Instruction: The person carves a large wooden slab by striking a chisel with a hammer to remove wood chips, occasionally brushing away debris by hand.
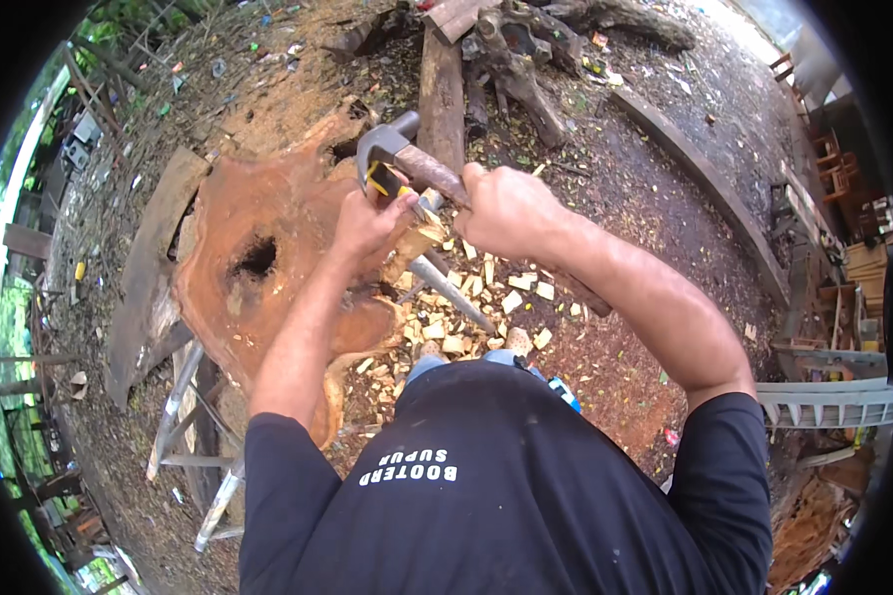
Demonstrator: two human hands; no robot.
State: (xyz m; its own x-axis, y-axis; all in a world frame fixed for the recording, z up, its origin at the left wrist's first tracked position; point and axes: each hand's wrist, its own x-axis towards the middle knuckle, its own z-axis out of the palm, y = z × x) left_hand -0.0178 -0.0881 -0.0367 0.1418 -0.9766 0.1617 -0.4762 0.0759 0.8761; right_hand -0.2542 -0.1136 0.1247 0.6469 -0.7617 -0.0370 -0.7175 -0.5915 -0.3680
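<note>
My right hand [511, 213] grips the wooden handle of a hammer [379, 147], its metal head right by the end of a chisel's handle; whether they touch I cannot tell. My left hand [367, 223] is closed around that chisel [383, 179], which has a yellow and black handle. Its tip points toward a pale, freshly cut piece of wood [419, 241] at the right edge of a big reddish-brown wood slab [298, 213]. The slab has a dark hole and rests on metal legs. My left fingers hide part of the chisel.
Pale wood chips [456, 302] lie scattered around my feet. A long plank [704, 188] lies on the ground to the right. Rough branches [516, 69] and a thick post [441, 99] are ahead. A grey board [154, 268] stands along the slab's left side.
</note>
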